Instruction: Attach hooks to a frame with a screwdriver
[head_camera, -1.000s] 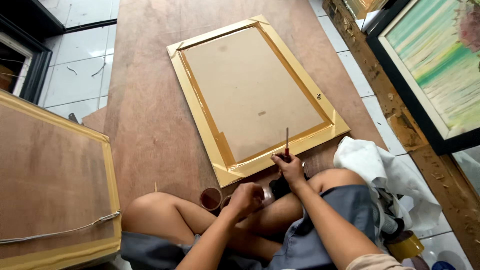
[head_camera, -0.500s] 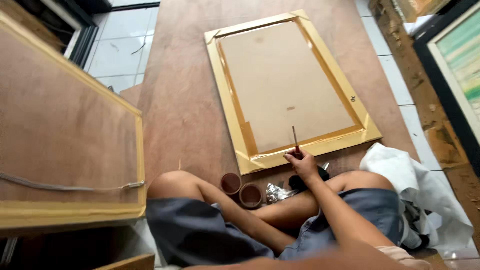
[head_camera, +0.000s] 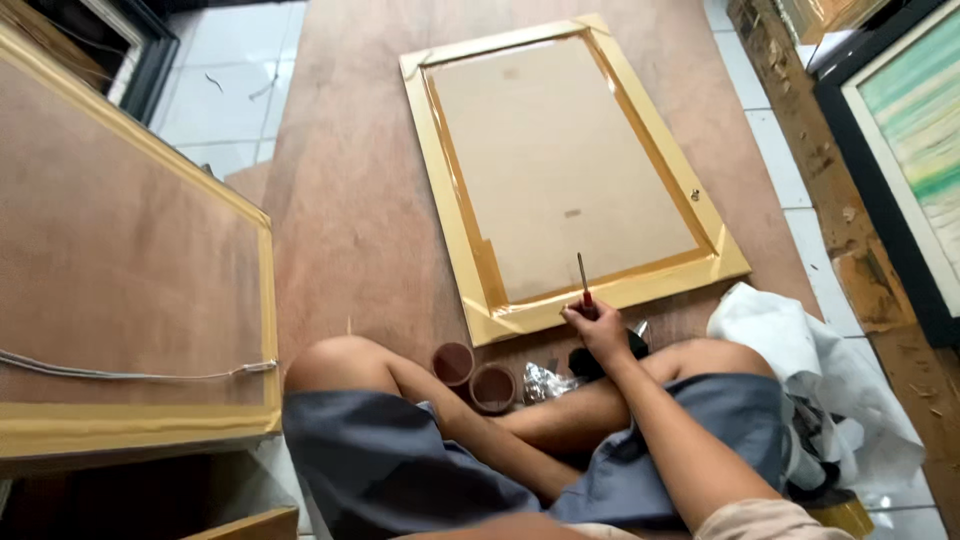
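I sit cross-legged on a plywood sheet (head_camera: 350, 200). A gold picture frame (head_camera: 640, 100) lies face down in front of me, its brown backing board up. My right hand (head_camera: 598, 330) grips a red-handled screwdriver (head_camera: 582, 280), tip pointing up over the frame's near edge. My left hand is out of view. Two small round brown cups (head_camera: 472, 375) and a crumpled clear bag (head_camera: 545, 380) sit between my legs.
A second gold frame (head_camera: 130, 300) with a hanging wire stands close at my left. White cloth (head_camera: 800, 350) lies at my right knee. A black-framed painting (head_camera: 900, 130) leans at the far right. White floor tiles (head_camera: 220, 80) lie beyond the plywood.
My view swung left, bringing the left frame closer. My left hand, earlier near the cups, has left the view. The right hand still holds the screwdriver at the frame's edge.
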